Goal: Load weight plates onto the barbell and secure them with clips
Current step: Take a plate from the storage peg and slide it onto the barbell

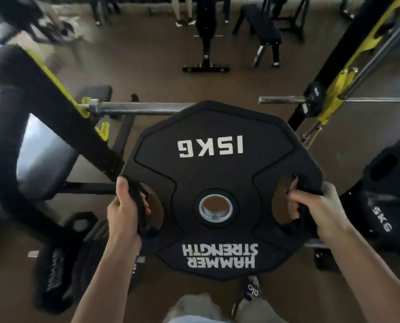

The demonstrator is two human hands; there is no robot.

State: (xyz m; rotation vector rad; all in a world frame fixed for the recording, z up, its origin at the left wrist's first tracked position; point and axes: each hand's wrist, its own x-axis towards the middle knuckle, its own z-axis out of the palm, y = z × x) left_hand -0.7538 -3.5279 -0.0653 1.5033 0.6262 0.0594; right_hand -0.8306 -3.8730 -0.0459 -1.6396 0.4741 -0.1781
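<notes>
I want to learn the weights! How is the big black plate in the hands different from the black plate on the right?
The big black 15KG weight plate is held up by the left hand and right hand; the black 5KG plate sits low at the right edge, untouched. The held plate shows fully, the other only partly and blurred. Both are black with white lettering.

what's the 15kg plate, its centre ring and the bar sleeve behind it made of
15kg plate: looks like matte black rubber or urethane coating, judging by its dull surface, moulded edges and white printed lettering.
Centre ring: shiny silver metal insert, probably steel, with bright reflections.
Bar sleeve: bare grey metal, likely steel, with a dull brushed sheen.
</notes>
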